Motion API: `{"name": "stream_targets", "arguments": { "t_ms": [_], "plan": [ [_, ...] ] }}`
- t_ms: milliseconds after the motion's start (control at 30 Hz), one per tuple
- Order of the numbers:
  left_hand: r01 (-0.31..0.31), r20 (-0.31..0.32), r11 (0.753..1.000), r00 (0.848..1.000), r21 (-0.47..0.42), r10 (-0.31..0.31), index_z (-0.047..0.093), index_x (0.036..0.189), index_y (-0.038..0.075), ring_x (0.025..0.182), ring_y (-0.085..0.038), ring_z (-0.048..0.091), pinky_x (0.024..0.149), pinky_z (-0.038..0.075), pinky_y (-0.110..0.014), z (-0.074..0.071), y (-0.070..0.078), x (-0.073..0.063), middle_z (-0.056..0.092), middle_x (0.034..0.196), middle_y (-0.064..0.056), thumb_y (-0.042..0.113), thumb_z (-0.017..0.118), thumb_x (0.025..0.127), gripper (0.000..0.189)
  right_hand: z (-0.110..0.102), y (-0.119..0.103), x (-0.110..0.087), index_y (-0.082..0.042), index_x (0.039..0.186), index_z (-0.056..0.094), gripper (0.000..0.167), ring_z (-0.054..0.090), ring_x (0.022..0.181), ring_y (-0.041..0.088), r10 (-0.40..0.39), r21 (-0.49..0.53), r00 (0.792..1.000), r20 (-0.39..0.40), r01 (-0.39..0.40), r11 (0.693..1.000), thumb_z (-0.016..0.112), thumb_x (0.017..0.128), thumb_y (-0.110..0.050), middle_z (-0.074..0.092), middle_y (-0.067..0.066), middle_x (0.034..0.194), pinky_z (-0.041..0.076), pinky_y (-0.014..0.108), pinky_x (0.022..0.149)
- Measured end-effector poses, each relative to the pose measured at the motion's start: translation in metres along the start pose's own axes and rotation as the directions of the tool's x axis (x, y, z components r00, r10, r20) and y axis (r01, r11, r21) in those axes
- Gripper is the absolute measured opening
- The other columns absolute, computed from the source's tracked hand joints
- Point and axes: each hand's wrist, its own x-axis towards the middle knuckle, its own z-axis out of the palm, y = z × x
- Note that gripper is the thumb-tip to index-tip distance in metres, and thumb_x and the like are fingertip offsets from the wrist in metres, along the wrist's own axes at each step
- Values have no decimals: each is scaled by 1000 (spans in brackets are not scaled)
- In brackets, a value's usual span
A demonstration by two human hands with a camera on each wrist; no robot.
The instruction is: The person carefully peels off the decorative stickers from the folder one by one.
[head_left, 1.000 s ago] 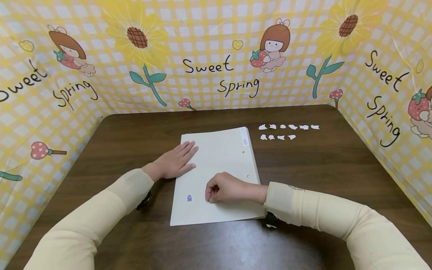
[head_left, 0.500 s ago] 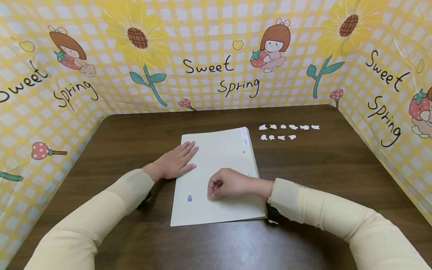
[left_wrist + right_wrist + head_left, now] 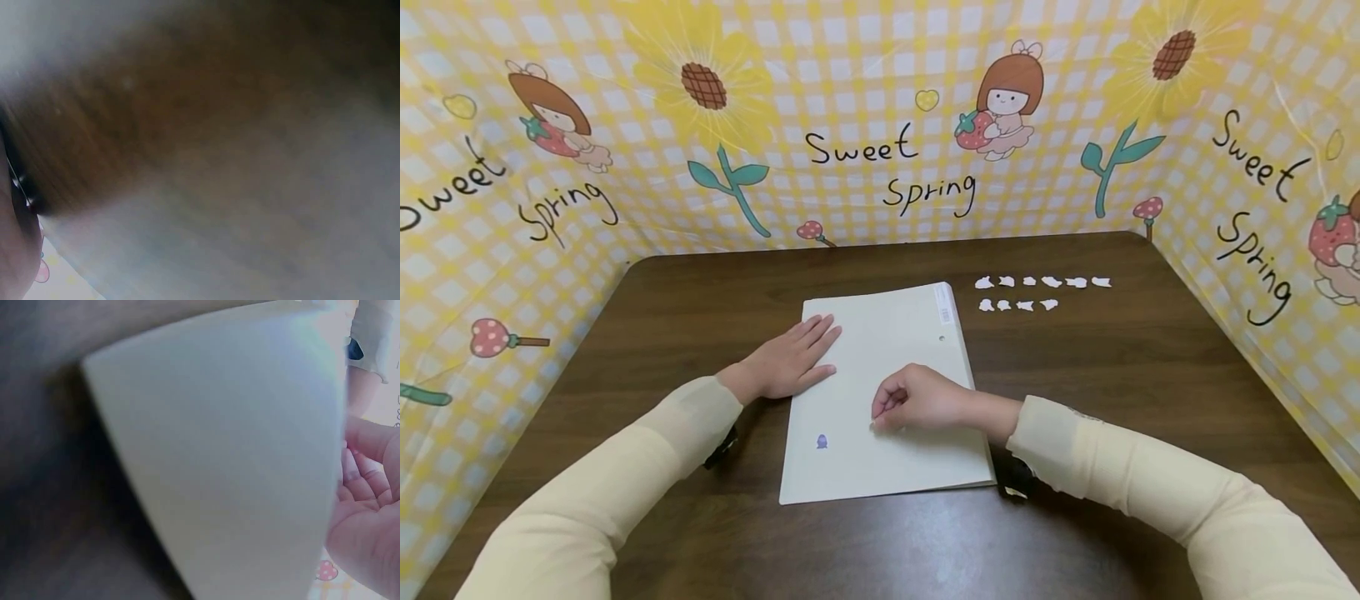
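A pale, book-like pad (image 3: 842,479) lies on the table, with a small purple figure sticker (image 3: 822,442) near its lower left. Flat on the pad's left edge, my left hand (image 3: 786,360) rests with its fingers spread. My right hand (image 3: 921,400) is just above the middle of the pad, its fingers curled and thumb and forefinger pinched together. A tiny pale piece shows at those fingertips, mostly hidden. In the right wrist view the curled palm (image 3: 369,519) appears beside the blurred pad; the pinched tips are out of sight.
Several small white cut-out pieces (image 3: 1028,305) lie in two rows on the dark wooden table (image 3: 1075,358), beyond the pad's right corner. A yellow checked cloth (image 3: 850,100) stands around the table's back and sides. The left wrist view is mostly blurred.
My right hand has risen a little from the pad and drawn back up and to the right, still pinching. My left hand and the purple sticker have stayed put.
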Motion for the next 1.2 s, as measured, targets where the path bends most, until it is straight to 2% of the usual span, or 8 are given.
{"name": "stream_targets", "arguments": {
  "t_ms": [300,467,600,900,1200],
  "plan": [
    [-8,-11,1000,1000,5,8,13,155,3,147,-34,5,115,13,-48,3,-2,-2,7,161,-18,50,32,103,73,-19,2,-6,-3,88,71,3,59,73,14,22,26,996,-82,-20,999,71,86,-2,66,2,76,51,25,64],
    [-19,-18,1000,1000,2,19,14,155,2,146,-35,7,115,14,-49,2,-2,-1,8,160,-19,48,33,104,72,-33,8,-11,-2,93,68,6,57,76,15,-4,-25,988,-153,0,1000,67,88,1,64,1,79,48,24,66],
    [-25,-27,1000,999,1,25,14,155,0,146,-36,7,115,14,-50,2,-3,-2,9,160,-21,47,33,104,72,-43,16,-14,1,97,65,9,55,78,16,-8,-77,974,-226,-10,997,63,90,4,62,3,82,47,24,67],
    [-15,-8,1000,1000,11,15,13,155,2,146,-34,6,115,13,-48,-1,-1,-1,7,160,-19,49,34,103,73,-73,39,-25,4,102,64,11,53,81,21,13,-20,934,-358,-22,1000,62,91,4,59,10,88,46,24,67],
    [-16,-8,1000,1000,2,16,12,155,3,147,-33,6,115,14,-47,1,-1,-1,7,161,-18,48,34,104,72,-104,59,-37,5,108,64,17,53,88,24,78,26,903,-422,-74,997,62,94,-4,60,13,95,46,26,74]
  ]
}}
